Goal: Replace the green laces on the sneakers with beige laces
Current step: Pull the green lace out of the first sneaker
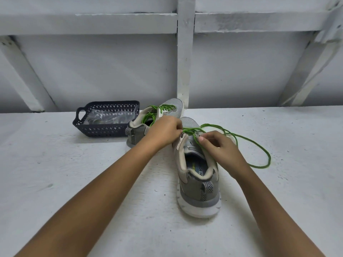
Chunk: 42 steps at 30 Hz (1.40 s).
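A grey sneaker [197, 184] stands on the white table with its heel toward me. Its green lace [259, 154] is partly pulled out and loops over the table to the right. My left hand [164, 131] pinches the lace at the left eyelets. On the right side of the tongue, my right hand [220, 147] pinches the same lace. A second grey sneaker [148, 119] with a green lace [163, 108] still threaded lies behind, partly hidden by my left hand.
A dark plastic basket [105, 129] with clear plastic packets inside stands at the back left of the white table [74, 173]. Behind the table rises a white wall with wooden beams [182, 52].
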Each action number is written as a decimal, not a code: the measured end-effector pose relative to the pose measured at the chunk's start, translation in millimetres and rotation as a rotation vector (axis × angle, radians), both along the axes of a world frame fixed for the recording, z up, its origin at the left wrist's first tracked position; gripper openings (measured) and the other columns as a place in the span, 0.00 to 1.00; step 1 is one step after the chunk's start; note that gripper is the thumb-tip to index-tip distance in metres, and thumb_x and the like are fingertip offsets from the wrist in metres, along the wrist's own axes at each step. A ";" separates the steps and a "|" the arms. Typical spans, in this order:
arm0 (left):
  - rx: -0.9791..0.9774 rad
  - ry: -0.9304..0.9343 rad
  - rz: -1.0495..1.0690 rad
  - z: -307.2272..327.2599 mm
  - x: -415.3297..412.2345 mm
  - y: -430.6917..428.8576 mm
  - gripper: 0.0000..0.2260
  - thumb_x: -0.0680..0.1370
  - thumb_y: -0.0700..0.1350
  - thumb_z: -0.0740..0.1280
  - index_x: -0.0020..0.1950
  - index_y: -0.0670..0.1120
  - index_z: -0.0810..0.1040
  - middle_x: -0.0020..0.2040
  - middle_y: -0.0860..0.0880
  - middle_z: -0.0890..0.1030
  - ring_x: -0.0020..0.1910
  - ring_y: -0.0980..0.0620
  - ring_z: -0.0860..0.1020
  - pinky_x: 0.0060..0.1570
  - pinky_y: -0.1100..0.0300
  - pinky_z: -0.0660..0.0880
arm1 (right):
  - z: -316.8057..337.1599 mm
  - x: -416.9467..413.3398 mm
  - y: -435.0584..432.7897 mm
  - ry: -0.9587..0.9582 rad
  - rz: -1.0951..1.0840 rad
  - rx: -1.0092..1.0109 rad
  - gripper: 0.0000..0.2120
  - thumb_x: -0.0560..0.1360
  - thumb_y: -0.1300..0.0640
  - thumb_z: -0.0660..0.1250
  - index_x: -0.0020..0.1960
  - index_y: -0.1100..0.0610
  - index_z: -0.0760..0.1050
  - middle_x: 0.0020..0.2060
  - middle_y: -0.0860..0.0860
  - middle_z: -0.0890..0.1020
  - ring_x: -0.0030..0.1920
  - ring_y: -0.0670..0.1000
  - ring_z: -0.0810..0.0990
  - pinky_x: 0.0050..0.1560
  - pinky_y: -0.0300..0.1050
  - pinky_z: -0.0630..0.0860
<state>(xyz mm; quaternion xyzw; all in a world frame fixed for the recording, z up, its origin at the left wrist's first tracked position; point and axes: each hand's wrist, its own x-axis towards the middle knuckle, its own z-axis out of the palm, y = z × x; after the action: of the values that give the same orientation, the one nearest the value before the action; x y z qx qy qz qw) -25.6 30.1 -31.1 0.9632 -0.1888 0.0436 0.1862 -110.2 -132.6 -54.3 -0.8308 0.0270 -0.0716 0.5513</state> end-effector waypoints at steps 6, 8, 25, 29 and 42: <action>0.200 -0.036 -0.103 1.5 7.0 -5.9 0.08 0.78 0.43 0.61 0.52 0.44 0.77 0.54 0.45 0.79 0.54 0.44 0.76 0.50 0.53 0.73 | -2.7 -0.3 5.1 -0.015 -0.050 -0.022 0.08 0.75 0.48 0.67 0.48 0.52 0.78 0.43 0.45 0.81 0.45 0.39 0.78 0.43 0.33 0.72; 0.246 -0.028 -0.101 2.2 10.7 -8.0 0.09 0.79 0.42 0.57 0.55 0.42 0.73 0.56 0.43 0.76 0.56 0.42 0.75 0.53 0.48 0.73 | -2.9 -0.4 7.0 -0.019 -0.076 -0.062 0.08 0.75 0.47 0.66 0.47 0.51 0.77 0.41 0.42 0.80 0.43 0.37 0.77 0.38 0.27 0.69; -0.180 0.219 -0.014 19.5 20.5 5.0 0.09 0.77 0.41 0.59 0.55 0.43 0.76 0.50 0.45 0.81 0.41 0.49 0.79 0.46 0.58 0.76 | -4.2 -3.0 11.1 -0.031 -0.117 -0.094 0.11 0.76 0.46 0.63 0.49 0.53 0.77 0.41 0.41 0.79 0.43 0.36 0.76 0.39 0.31 0.69; -0.033 0.197 -0.088 10.0 8.4 7.6 0.08 0.76 0.44 0.68 0.51 0.43 0.82 0.46 0.47 0.82 0.40 0.53 0.77 0.41 0.64 0.72 | -4.1 -3.0 11.2 -0.031 -0.123 -0.096 0.10 0.76 0.47 0.63 0.49 0.53 0.77 0.40 0.41 0.79 0.42 0.36 0.76 0.38 0.31 0.69; -0.633 0.477 0.245 26.0 25.6 -9.7 0.11 0.76 0.34 0.58 0.36 0.46 0.65 0.31 0.47 0.64 0.28 0.51 0.63 0.27 0.61 0.60 | -5.9 -4.7 11.0 -0.043 -0.148 -0.055 0.11 0.76 0.45 0.63 0.46 0.52 0.76 0.41 0.42 0.80 0.43 0.39 0.77 0.42 0.38 0.71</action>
<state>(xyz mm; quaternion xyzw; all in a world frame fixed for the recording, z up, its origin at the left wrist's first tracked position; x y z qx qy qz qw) 0.0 20.3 -5.1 0.8568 -0.0017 -0.1033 0.5051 -115.0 -121.6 -60.2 -0.8397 0.0745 -0.1309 0.5217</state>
